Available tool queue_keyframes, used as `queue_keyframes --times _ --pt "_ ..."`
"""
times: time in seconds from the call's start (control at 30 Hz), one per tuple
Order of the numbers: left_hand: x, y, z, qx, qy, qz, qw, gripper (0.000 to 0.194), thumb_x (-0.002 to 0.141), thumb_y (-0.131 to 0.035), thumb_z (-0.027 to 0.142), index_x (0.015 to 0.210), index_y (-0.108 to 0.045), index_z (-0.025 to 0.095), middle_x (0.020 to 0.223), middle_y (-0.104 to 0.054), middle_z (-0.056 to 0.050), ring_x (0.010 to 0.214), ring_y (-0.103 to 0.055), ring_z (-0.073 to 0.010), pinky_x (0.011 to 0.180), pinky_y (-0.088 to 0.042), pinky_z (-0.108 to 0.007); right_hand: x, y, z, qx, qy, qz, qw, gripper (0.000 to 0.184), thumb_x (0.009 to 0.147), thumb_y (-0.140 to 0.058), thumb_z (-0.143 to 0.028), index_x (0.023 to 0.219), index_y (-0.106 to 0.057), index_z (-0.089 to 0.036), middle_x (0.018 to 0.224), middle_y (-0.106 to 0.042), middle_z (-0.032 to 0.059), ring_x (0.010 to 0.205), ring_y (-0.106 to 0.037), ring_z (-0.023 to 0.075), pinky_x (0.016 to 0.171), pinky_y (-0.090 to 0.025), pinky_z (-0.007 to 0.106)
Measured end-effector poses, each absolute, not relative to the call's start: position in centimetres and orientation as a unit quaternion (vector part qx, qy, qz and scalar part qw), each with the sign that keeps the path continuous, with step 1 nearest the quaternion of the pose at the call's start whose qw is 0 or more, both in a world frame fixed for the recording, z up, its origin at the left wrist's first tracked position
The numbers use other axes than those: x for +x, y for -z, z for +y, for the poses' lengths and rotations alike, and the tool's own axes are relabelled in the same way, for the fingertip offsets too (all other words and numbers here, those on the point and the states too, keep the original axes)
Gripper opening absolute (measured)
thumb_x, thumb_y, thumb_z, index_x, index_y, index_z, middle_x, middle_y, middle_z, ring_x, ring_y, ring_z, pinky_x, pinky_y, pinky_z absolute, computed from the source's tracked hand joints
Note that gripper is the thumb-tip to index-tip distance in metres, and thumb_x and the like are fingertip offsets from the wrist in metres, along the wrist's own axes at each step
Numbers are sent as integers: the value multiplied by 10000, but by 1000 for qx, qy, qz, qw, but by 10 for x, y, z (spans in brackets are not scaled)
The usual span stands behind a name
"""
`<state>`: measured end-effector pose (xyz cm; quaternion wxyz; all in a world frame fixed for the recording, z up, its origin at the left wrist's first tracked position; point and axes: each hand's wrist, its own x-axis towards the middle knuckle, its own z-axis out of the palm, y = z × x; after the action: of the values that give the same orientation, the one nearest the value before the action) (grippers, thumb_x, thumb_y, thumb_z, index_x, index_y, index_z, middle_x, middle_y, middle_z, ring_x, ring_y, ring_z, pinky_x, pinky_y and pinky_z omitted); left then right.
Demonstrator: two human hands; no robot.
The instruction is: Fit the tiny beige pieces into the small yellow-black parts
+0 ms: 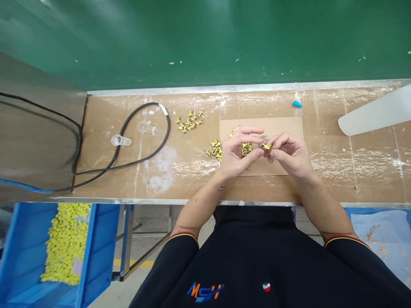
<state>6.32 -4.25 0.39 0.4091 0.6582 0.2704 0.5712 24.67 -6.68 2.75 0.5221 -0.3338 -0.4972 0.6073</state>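
Nearest the camera, a black short-sleeved shirt with red and yellow cuff trim [250, 252] is seen, worn close against the desk's front edge.

At far left, the desk is bounded by a grey metal panel [35, 132]; below, an open blue plastic bin [104, 239] is partly filled with small bright yellow pieces [66, 244]. The desk [192, 184] is covered with brown cardboard under shiny clear film, edged in front by a metal strip [154, 201] and closed off behind by a green panel [205, 42]. Its left part is taken up by a looped black cable [168, 130], on which a clear rounded plastic item [126, 141] is laid.

Right of the loop, a loose group of small yellow-and-black pieces [189, 122] is scattered; a denser pile [214, 149] is partly hidden by the left hand [236, 152], whose fingers are spread, thumb and forefinger parted. Just beside them, above a plain cardboard sheet [282, 124], one yellow-and-black piece [267, 146] is pinched between the right hand's [297, 156] thumb and fingers; whether it is also touched by the left thumb cannot be told.

Farther right, a blue tapered cap [297, 104] is set near the back edge, and a wide stretch of desk is spanned before a white round-ended object [375, 113] is reached.
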Motion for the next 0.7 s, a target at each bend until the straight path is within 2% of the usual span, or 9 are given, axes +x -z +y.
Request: queue_keyframes --times 0.13,0.27,0.47,0.63,0.7 --pt "56 -9 -39 698 -565 278 339 102 932 -766 333 1022 -773 286 1140 -777 -45 1112 -723 -185 990 -572 -407 245 -31 -67 -366 -564 -511 536 262 801 -886 -361 759 -667 -223 852 -762 6 677 -692 120 591 -608 275" --pt "54 -12 -37 721 -551 288 307 89 917 -782 314 988 -765 264 1100 -778 -40 1046 -725 -170 963 -567 -382 243 -32 -68 -392 -543 -517 532 260 800 -884 -396 766 -685 -234 875 -767 21 737 -713 144 675 -645 316" --pt "41 -23 -30 747 -520 313 270 64 932 -745 296 927 -723 236 1087 -772 -37 1040 -722 -167 934 -576 -367 244 -30 -70 -410 -543 -518 518 190 832 -861 -356 822 -708 -243 951 -776 21 753 -736 139 636 -631 288" --pt "-20 -20 -8 724 -441 515 129 34 905 -717 258 892 -713 226 1111 -765 -45 1111 -679 -211 1031 -524 -431 250 -29 -68 -412 -514 -539 525 165 867 -826 -364 839 -718 -243 954 -776 33 741 -733 148 630 -628 310" --pt "-47 -13 1 687 -415 589 96 51 858 -740 230 900 -710 227 1053 -763 -49 1060 -674 -215 980 -531 -409 251 -29 -67 -406 -501 -548 533 180 867 -823 -380 834 -710 -244 904 -770 29 736 -725 154 636 -625 320"
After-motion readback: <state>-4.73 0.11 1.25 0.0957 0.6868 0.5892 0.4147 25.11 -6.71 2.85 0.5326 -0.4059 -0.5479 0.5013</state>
